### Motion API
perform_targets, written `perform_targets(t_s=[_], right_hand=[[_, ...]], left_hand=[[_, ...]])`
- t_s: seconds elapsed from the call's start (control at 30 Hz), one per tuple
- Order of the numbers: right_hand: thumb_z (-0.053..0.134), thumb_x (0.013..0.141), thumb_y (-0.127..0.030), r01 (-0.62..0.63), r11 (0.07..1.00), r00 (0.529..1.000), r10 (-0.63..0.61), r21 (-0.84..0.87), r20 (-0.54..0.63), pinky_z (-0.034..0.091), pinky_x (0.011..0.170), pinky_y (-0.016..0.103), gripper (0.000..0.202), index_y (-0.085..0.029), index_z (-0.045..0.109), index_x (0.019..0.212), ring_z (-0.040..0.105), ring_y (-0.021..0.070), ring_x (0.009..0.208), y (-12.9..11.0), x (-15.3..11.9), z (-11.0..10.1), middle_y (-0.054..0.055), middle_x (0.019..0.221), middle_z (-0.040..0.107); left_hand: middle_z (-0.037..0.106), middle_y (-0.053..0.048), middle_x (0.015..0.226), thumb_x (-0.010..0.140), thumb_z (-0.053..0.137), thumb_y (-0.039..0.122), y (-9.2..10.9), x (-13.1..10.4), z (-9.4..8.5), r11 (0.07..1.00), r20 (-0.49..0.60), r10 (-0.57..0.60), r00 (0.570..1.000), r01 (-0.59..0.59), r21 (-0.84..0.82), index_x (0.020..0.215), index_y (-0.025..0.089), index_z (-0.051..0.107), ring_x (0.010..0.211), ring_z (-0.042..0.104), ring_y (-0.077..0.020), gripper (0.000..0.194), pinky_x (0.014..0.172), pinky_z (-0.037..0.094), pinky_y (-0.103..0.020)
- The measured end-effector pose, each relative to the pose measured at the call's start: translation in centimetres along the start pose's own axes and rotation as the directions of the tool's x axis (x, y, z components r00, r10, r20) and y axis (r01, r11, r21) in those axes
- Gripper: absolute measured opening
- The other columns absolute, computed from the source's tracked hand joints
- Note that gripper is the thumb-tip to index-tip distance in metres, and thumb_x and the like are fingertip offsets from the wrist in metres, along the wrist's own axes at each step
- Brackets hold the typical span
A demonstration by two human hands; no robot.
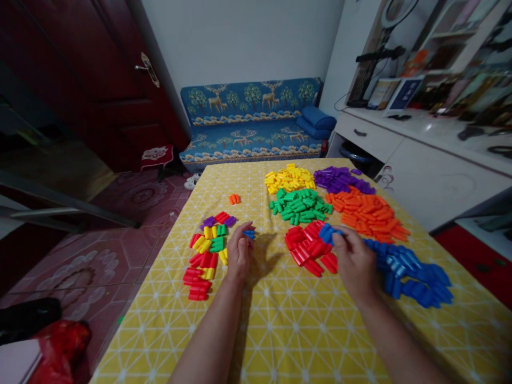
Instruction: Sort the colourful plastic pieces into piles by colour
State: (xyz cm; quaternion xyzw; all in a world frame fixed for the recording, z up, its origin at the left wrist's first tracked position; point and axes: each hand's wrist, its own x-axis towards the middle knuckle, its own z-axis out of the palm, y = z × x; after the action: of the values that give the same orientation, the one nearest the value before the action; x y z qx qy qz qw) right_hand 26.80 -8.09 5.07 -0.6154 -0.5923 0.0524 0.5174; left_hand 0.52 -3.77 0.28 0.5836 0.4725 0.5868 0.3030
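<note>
My left hand is curled above the left middle of the table. A small bit of blue plastic pieces shows between its fingers and thumb, mostly covered. On the right, my right hand pinches a few blue plastic pieces at the edge of a pile of red pieces. Behind that hand spreads a pile of blue pieces. Left of my left hand lie small clusters of red, yellow, green and purple pieces. A small orange cluster lies apart, farther back.
Piles of yellow pieces, green pieces, purple pieces and orange pieces cover the far right of the patterned yellow tablecloth. Beyond the table stands a blue sofa. A white cabinet is at the right.
</note>
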Motion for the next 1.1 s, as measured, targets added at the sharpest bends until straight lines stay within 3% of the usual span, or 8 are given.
perform_targets(t_s=[0.1, 0.2, 0.43, 0.57, 0.67, 0.87, 0.97, 1.1], right_hand=[[0.049, 0.091, -0.052, -0.113, 0.956, 0.986, 0.074, -0.270, -0.150, 0.050, 0.069, 0.036, 0.041, -0.018, 0.068, 0.104, 0.068, 0.0258, 0.080, 4.7, 1.8, -4.4, 0.011, 0.089, 0.073], [0.047, 0.090, -0.054, -0.136, 0.873, 0.987, 0.081, -0.468, -0.138, 0.044, 0.059, 0.036, 0.041, -0.022, 0.069, 0.101, 0.066, 0.0278, 0.069, 8.4, 2.7, -7.2, 0.011, 0.079, 0.072], [0.046, 0.091, -0.048, 0.014, 0.800, 1.000, -0.018, -0.600, -0.001, 0.045, 0.060, 0.041, 0.034, -0.024, 0.071, 0.088, 0.064, 0.0303, 0.071, 11.1, 2.7, -7.9, 0.013, 0.077, 0.069], [0.049, 0.090, -0.041, 0.107, 0.850, 0.987, -0.153, -0.515, -0.048, 0.050, 0.080, 0.046, 0.030, -0.021, 0.071, 0.096, 0.063, 0.0328, 0.094, 8.3, 2.9, -5.9, 0.016, 0.098, 0.069], [0.051, 0.090, -0.035, 0.212, 0.949, 0.977, -0.207, -0.235, 0.046, 0.051, 0.087, 0.042, 0.024, -0.022, 0.070, 0.097, 0.064, 0.0257, 0.093, 4.2, 2.3, -2.9, 0.011, 0.099, 0.068], [0.051, 0.090, -0.021, 0.132, 0.965, 0.911, -0.208, 0.224, 0.356, 0.057, 0.084, 0.038, 0.026, -0.024, 0.064, 0.112, 0.064, 0.0216, 0.097, -3.4, -1.7, 5.0, 0.008, 0.111, 0.064], [0.051, 0.087, -0.014, 0.082, 0.949, 0.898, -0.203, 0.303, 0.390, 0.059, 0.080, 0.037, 0.047, -0.026, 0.051, 0.133, 0.064, 0.0198, 0.094, -5.2, -3.5, 7.9, 0.011, 0.130, 0.054], [0.053, 0.085, -0.010, 0.144, 0.944, 0.882, -0.259, 0.297, 0.395, 0.053, 0.097, 0.043, 0.057, -0.030, 0.046, 0.138, 0.058, 0.0238, 0.115, -6.1, -4.4, 9.9, 0.010, 0.136, 0.049]], left_hand=[[0.069, -0.008, 0.101, 0.096, 0.036, 0.054, 0.3, 0.2, 0.2, 0.997, -0.021, 0.053, 0.998, -0.052, 0.054, 0.119, 0.019, 0.062, 0.063, 0.058, -0.0122, 0.049, 0.067, 0.048, -0.028], [0.070, -0.007, 0.095, 0.095, 0.047, 0.042, 0.5, 0.5, 0.1, 0.971, -0.070, 0.111, 0.991, -0.093, 0.220, 0.106, 0.019, 0.067, 0.082, 0.064, -0.0179, 0.033, 0.079, 0.049, -0.031], [0.072, -0.008, 0.096, 0.086, 0.056, 0.029, 0.0, 1.0, -0.7, 0.815, -0.060, 0.149, 0.987, -0.088, 0.573, 0.098, 0.020, 0.071, 0.092, 0.064, -0.0250, 0.021, 0.085, 0.046, -0.039], [0.066, -0.011, 0.122, 0.076, 0.067, 0.027, 0.1, 0.9, -0.5, 0.707, 0.083, 0.102, 0.991, -0.131, 0.695, 0.118, 0.025, 0.067, 0.113, 0.056, -0.0340, 0.042, 0.093, 0.042, -0.048], [0.065, -0.012, 0.124, 0.076, 0.067, 0.023, -0.1, 1.0, -0.4, 0.671, 0.147, 0.052, 0.988, -0.143, 0.728, 0.118, 0.025, 0.067, 0.115, 0.054, -0.0354, 0.042, 0.093, 0.041, -0.050], [0.071, -0.009, 0.101, 0.092, 0.052, 0.035, -0.2, 1.0, -0.6, 0.885, 0.043, 0.036, 0.998, -0.052, 0.463, 0.111, 0.020, 0.066, 0.092, 0.064, -0.0235, 0.028, 0.082, 0.047, -0.036], [0.068, -0.004, 0.078, 0.097, 0.042, 0.040, 0.4, 0.7, -0.5, 0.945, 0.072, 0.005, 0.997, -0.029, 0.326, 0.090, 0.019, 0.066, 0.073, 0.062, -0.0180, 0.033, 0.069, 0.045, -0.029], [0.059, -0.001, 0.063, 0.098, 0.039, 0.042, 1.2, 0.5, -0.2, 0.951, 0.144, 0.022, 0.989, -0.065, 0.302, 0.071, 0.018, 0.061, 0.061, 0.054, -0.0140, 0.042, 0.061, 0.039, -0.026]])
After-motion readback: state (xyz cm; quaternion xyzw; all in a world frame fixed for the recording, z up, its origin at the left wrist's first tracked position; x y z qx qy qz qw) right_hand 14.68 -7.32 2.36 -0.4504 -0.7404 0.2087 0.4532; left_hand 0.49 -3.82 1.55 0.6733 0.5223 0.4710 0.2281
